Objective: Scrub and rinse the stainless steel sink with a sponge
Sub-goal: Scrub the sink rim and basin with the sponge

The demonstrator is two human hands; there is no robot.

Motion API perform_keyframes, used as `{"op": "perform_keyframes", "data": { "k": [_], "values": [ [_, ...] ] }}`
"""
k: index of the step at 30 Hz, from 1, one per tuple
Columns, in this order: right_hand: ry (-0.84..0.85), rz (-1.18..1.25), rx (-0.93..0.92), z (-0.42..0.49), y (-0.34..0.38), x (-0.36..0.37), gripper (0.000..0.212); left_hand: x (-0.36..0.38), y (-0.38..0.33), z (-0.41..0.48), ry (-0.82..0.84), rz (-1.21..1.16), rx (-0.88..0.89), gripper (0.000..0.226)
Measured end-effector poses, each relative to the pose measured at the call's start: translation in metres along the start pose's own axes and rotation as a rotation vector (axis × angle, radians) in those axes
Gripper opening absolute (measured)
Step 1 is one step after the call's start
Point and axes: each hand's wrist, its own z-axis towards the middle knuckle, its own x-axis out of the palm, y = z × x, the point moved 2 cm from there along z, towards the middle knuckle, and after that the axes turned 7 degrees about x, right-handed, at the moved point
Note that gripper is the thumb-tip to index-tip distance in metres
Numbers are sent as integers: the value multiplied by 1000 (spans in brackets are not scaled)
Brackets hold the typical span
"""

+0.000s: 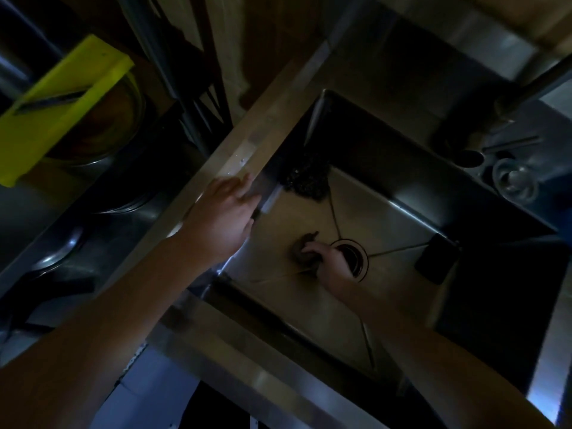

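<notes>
The stainless steel sink [399,230] fills the middle of a dim head view. Down on its floor, my right hand [332,263] grips a dark round sponge [305,250] and presses it onto the steel just left of the drain [353,258]. My left hand [224,216] rests on the sink's left rim, fingers fairly straight and holding nothing.
A dark scouring pad [305,178] lies in the sink's far left corner. A dark rectangular object [435,258] leans at the right wall. The faucet [526,88] stands at the upper right. To the left sit a yellow slicer [58,109] over bowls and pans.
</notes>
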Motion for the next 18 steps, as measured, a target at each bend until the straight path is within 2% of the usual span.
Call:
{"op": "perform_keyframes", "data": {
  "k": [2,5,9,13,18],
  "values": [
    [92,-10,-122,-6,17,33,45,1,0,0,1,9,3,36],
    [236,-167,-213,-7,34,84,41,5,1,0,6,33,17,33],
    [362,-590,-331,-5,31,120,48,7,3,1,-9,60,38,33],
    [344,-653,-368,-8,12,109,56,9,3,1,-11,63,37,33],
    [251,-710,-207,-9,-32,65,59,8,3,2,-10,54,29,33]
  ]
}}
